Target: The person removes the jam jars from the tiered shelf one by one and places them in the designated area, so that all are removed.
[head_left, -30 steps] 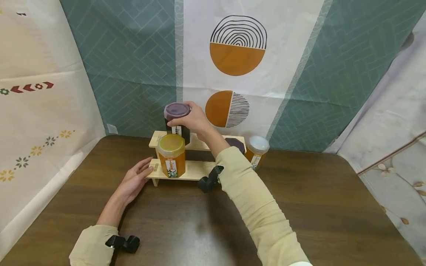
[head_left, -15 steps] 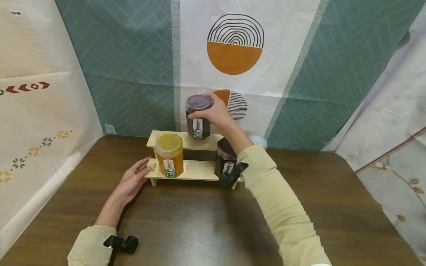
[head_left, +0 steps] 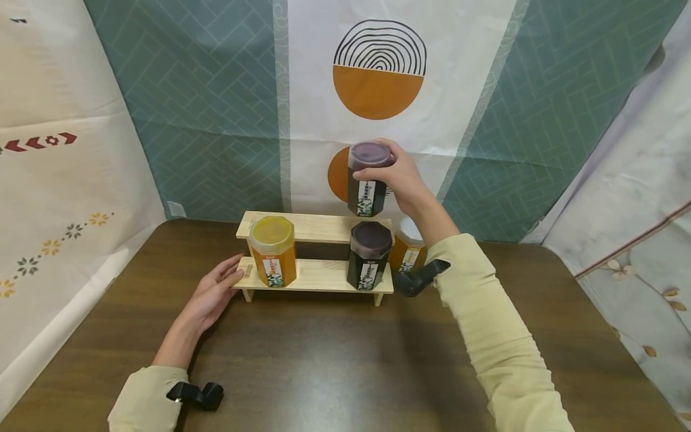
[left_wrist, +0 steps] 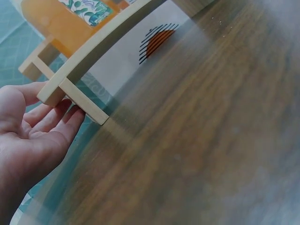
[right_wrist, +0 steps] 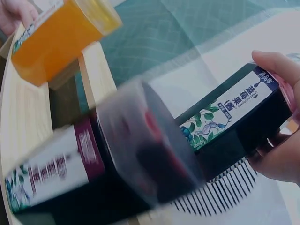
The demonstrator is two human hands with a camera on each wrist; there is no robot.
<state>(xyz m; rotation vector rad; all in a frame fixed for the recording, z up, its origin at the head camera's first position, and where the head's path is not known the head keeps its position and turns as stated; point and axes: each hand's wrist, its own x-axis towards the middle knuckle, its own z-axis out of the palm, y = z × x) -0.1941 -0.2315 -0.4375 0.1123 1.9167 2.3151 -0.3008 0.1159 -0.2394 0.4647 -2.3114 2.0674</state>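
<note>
My right hand (head_left: 402, 177) grips a dark jam jar (head_left: 366, 192) near its purple lid. The jar hangs upright above the right end of the upper board of a two-tier wooden rack (head_left: 324, 277). Its label faces out in the right wrist view, with my thumb and fingers on either side of the lid end. My left hand (head_left: 213, 294) holds the rack's left end, thumb on the lower board and fingers beneath it, by the leg (left_wrist: 84, 101). On the lower board stand an orange jar (head_left: 276, 264) with a yellow lid at left and another dark jar (head_left: 368, 261) at right.
Behind the rack's right end, an orange jar with a white lid (head_left: 408, 252) stands on the brown table (head_left: 313, 366), partly covered by my right forearm. A patterned cloth backdrop (head_left: 216, 120) hangs close behind the rack.
My right hand has carried the dark jar from the upper board's left end up and to the right. My left hand stays on the rack.
</note>
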